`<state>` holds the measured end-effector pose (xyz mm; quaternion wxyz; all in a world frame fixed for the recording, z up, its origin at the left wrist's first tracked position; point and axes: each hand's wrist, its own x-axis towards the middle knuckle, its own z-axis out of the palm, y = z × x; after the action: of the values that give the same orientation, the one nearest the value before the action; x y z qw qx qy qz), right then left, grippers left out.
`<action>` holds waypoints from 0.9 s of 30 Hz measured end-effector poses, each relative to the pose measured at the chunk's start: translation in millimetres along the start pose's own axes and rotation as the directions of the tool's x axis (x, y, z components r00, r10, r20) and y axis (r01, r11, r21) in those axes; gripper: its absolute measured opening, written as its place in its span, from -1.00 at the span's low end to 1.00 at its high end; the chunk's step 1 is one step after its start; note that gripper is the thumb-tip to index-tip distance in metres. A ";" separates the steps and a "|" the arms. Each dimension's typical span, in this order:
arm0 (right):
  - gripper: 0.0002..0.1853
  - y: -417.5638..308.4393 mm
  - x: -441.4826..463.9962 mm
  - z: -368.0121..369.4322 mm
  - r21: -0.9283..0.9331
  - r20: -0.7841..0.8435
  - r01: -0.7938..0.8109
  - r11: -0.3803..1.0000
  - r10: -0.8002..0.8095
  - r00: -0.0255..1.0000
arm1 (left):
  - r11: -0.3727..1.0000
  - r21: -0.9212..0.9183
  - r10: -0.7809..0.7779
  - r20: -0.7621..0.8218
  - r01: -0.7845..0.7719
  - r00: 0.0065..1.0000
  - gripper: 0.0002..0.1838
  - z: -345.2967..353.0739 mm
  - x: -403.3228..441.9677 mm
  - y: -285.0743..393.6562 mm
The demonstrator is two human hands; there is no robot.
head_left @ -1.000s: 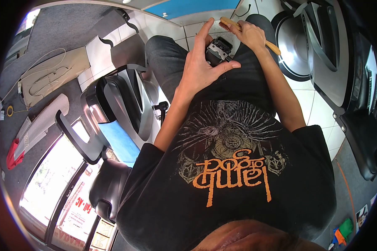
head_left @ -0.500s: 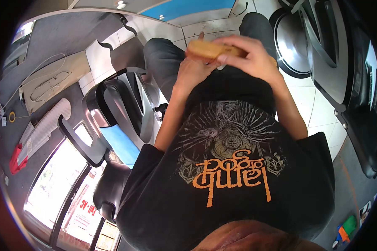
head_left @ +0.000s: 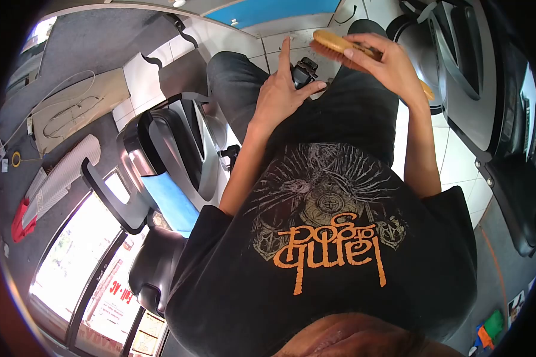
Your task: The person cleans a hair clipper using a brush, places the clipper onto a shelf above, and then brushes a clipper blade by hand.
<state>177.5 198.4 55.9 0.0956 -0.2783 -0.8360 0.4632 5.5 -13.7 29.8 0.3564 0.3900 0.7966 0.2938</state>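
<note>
In front of my lap, my right hand [head_left: 396,66] grips a wooden brush [head_left: 333,41] with reddish-brown bristles. The bristles face down and to the left, and the end of its handle sticks out past my wrist. Lower and to the left, my left hand [head_left: 278,95] is around a black hair clipper [head_left: 304,72]. Its index finger and thumb are stretched out on either side of the clipper's head. My palm and remaining fingers hide the clipper's body. The brush and the clipper are apart.
Black-and-silver salon chairs [head_left: 178,154] stand at left, one with a blue cloth [head_left: 171,202] on its arm; another chair [head_left: 488,77] is close at right. A blue-fronted cabinet [head_left: 268,13] is ahead. A board with a cable [head_left: 80,113] lies at far left.
My right hand has lifted the brush up and to the right, away from my left hand. The black clipper, hidden before, now shows, and my left hand's thumb and index finger are spread.
</note>
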 end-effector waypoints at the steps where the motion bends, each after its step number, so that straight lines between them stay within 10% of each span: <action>1: -0.51 -0.7 -2.2 0.8 0.015 0.051 -0.017 1.000 0.016 0.999 | 1.000 -0.009 0.016 -0.021 -0.016 1.000 0.37 0.2 0.1 -0.3; 10: -0.59 -15.4 -4.9 12.0 0.089 -0.181 0.062 0.994 -0.045 0.982 | 0.972 -0.132 0.176 -0.127 -0.193 0.976 0.54 4.0 1.6 -2.3; 17: -0.60 -43.1 -20.5 -28.7 -0.144 0.093 0.059 0.988 -0.045 0.995 | 0.964 -0.139 0.204 -0.164 -0.227 0.965 0.60 1.0 1.9 -4.0; 27: -0.61 -39.4 -14.4 -22.2 -0.168 -0.004 0.152 0.974 -0.155 0.988 | 0.979 -0.132 0.140 -0.102 -0.153 0.985 0.51 2.1 -2.4 12.3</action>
<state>183.8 190.1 102.2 0.1147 -0.2239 -0.8901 0.3801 13.3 -8.9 38.6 0.3233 0.4076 0.7588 0.3919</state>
